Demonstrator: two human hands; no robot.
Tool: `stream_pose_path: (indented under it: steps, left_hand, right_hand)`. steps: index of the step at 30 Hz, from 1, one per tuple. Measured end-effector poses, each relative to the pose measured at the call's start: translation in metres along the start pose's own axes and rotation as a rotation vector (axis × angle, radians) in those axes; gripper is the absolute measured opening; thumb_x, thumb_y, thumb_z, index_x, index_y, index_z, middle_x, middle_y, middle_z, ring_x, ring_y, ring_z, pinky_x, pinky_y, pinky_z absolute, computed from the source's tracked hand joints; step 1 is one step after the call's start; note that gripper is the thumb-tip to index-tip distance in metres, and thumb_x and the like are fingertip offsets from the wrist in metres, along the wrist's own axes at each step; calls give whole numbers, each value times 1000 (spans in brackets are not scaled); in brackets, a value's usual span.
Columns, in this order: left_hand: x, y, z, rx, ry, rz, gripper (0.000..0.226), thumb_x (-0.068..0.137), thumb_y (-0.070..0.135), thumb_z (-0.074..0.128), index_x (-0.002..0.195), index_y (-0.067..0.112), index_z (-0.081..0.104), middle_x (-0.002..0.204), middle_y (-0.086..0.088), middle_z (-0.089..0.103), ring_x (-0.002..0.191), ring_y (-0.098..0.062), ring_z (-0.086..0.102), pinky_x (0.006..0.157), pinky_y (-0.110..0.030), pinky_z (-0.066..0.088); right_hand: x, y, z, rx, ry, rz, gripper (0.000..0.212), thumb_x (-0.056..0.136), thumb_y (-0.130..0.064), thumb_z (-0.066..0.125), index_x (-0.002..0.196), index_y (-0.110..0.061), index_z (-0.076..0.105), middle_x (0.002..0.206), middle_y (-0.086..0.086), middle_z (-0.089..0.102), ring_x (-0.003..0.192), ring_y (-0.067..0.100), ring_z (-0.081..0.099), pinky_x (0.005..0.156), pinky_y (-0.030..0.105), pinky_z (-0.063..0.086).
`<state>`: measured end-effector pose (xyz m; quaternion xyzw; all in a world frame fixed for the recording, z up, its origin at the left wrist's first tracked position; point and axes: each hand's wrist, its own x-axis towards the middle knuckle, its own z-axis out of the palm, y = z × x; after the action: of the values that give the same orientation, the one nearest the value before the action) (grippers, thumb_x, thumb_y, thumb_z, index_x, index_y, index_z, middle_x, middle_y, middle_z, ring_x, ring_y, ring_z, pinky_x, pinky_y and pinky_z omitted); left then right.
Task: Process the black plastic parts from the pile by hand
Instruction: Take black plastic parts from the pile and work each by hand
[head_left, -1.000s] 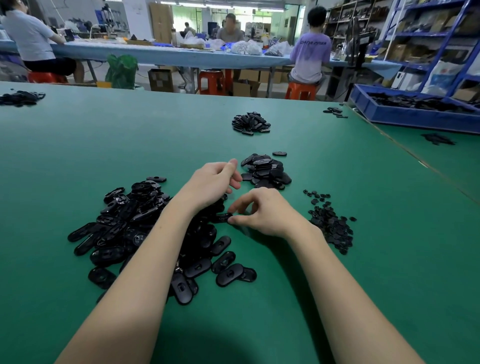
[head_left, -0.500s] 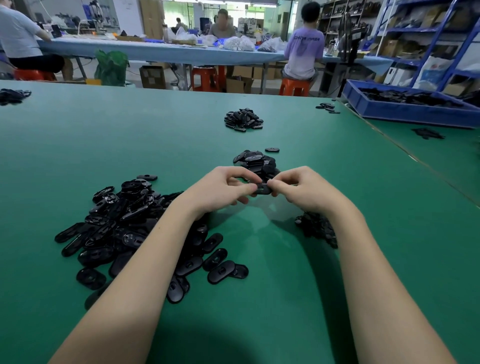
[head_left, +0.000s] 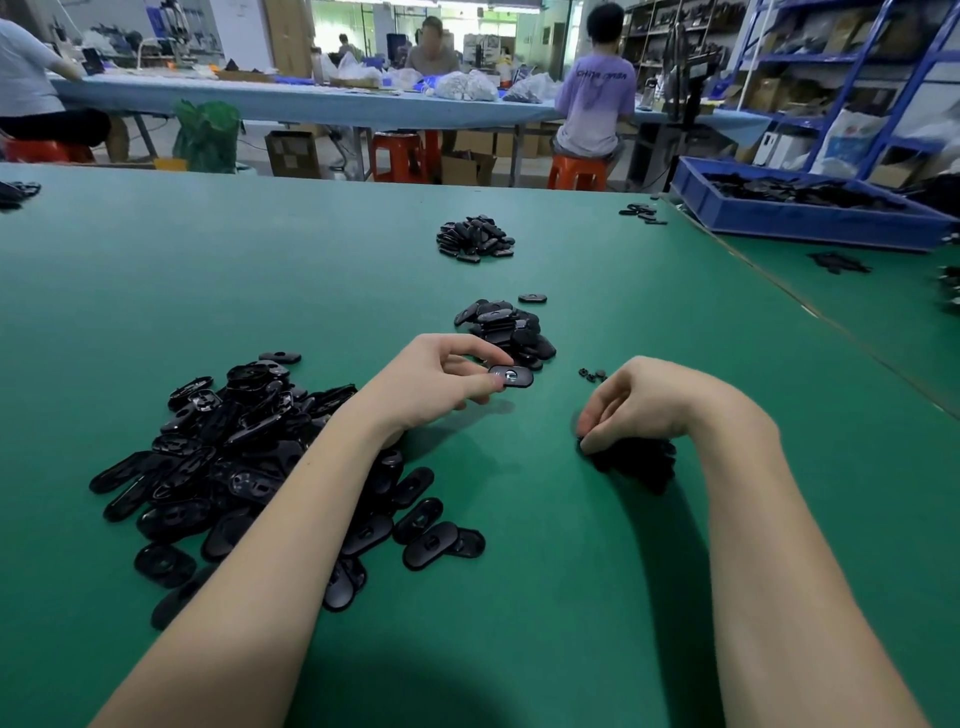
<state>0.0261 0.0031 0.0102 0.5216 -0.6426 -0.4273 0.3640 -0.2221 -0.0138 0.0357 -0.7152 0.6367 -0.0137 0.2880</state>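
The person sits at a wide green table (head_left: 260, 270) and works with bare hands. The left hand (head_left: 436, 379) pinches one flat black oval plastic part (head_left: 511, 376) between thumb and forefinger; the part sticks out past the fingertips, toward the far side, lifted a little above the table. I think it is held by its near end so that it can be laid on the small heap of finished oval parts (head_left: 506, 327) just beyond it. The held part almost touches the near edge of this heap.

The big loose pile of black oval parts (head_left: 234, 457) lies under and beside the left forearm, probably kept close there so that the next piece is easy to take.

The right hand (head_left: 644, 402) hangs with its fingers curled downward over a low dark heap of tiny black scraps (head_left: 639, 462). The fingertips (head_left: 587, 434) are at the edge of it. If they hold a scrap I cannot tell, it is too small. A few stray bits (head_left: 592, 373) lie between the hands.
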Motion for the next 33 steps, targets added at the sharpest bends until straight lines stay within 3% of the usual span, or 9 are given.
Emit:
stream_pose_path:
  steps: [7, 11, 15, 20, 23, 28, 33]
  left_hand:
    - [0, -2, -2, -9, 17, 2, 15, 90, 20, 74, 103, 27, 75, 79, 8, 74, 74, -5, 65, 70, -21, 50]
    - [1, -1, 0, -15, 19, 9, 15, 90, 18, 74, 104, 25, 75, 78, 6, 75, 73, -5, 65, 65, -15, 50]
    - [1, -1, 1, -21, 18, 19, 15, 90, 17, 75, 103, 24, 75, 78, 5, 75, 72, -5, 65, 64, -15, 50]
    - [1, 0, 1, -36, 16, 32, 17, 87, 18, 77, 102, 26, 75, 79, -1, 75, 70, -7, 62, 64, -15, 48]
    - [1, 1, 0, -44, 20, 18, 17, 85, 19, 79, 100, 25, 76, 84, -7, 77, 70, -9, 59, 66, -18, 47]
    - [1, 2, 1, -61, 16, 21, 17, 85, 19, 80, 99, 27, 77, 80, -2, 75, 71, -10, 58, 67, -23, 45]
    - [0, 3, 2, -64, 17, 25, 17, 84, 20, 80, 98, 29, 78, 87, -7, 77, 74, -10, 60, 68, -26, 44]
  right_hand:
    - [3, -4, 5, 24, 35, -20, 10, 68, -31, 87, 72, -35, 79, 74, -12, 76, 72, 8, 71, 66, 22, 51]
    - [2, -5, 5, 142, 96, -105, 7, 77, -29, 85, 77, -27, 78, 82, -6, 78, 80, 14, 70, 80, 28, 53]
    - [-1, -16, 7, 425, 205, -232, 2, 86, -21, 79, 87, -23, 79, 87, 7, 78, 74, 13, 58, 77, 29, 44]
    - [3, -33, 12, 475, 259, -245, 3, 86, -23, 78, 88, -26, 78, 76, -9, 74, 64, 7, 56, 60, 20, 40]
    - [6, -37, 15, 442, 289, -221, 4, 84, -26, 79, 81, -29, 79, 79, -8, 76, 68, 4, 61, 62, 21, 41]
    - [6, -37, 14, 491, 287, -228, 7, 82, -27, 82, 79, -32, 80, 75, -9, 76, 68, 1, 63, 64, 21, 42]
    - [7, -39, 16, 478, 314, -224, 13, 78, -29, 87, 87, -29, 77, 68, -9, 71, 48, -3, 51, 47, 11, 36]
